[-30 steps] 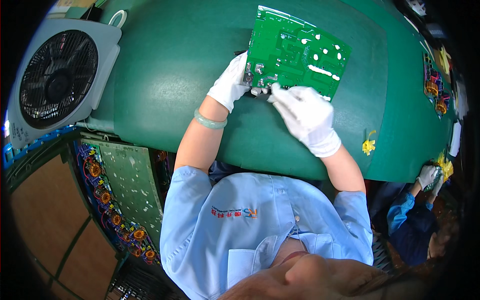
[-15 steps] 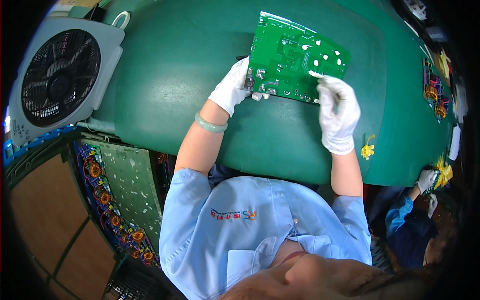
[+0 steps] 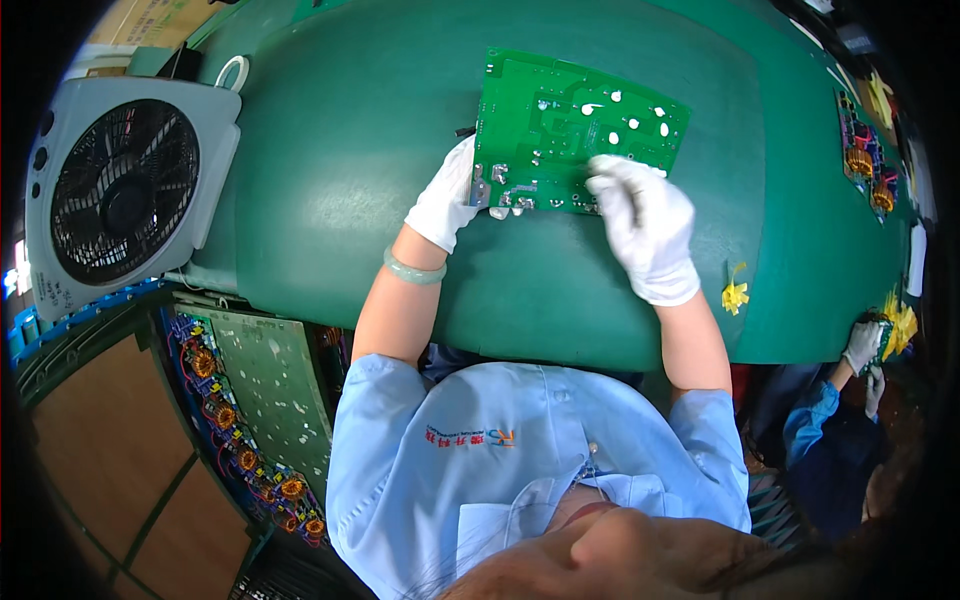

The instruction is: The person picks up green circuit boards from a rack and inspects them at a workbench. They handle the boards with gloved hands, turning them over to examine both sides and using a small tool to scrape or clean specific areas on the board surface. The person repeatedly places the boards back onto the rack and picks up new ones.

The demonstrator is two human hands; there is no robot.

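My white-gloved left hand (image 3: 443, 200) grips a green circuit board (image 3: 535, 135) by its left edge, its fingers partly hidden behind it. The board is tilted above the table with its solder side in view. Several round white spots dot its right half, and silvery solder patches lie near the lower left corner. In front of the board's lower right part is my right hand (image 3: 650, 232), also gloved in white. Its fingers are pinched together at the board's surface; what they hold, if anything, cannot be made out.
A grey box fan (image 3: 125, 190) stands at the left of the green table (image 3: 330, 200). Yellow ribbon scraps (image 3: 735, 292) lie on the right. Another circuit board (image 3: 865, 165) rests at the far right. A rack of boards (image 3: 265, 390) stands lower left. A co-worker's gloved hand (image 3: 862, 345) is at right.
The board has shifted slightly left and down in my left hand. My right hand has moved left and down across it, away from the white spots and toward the lower middle.
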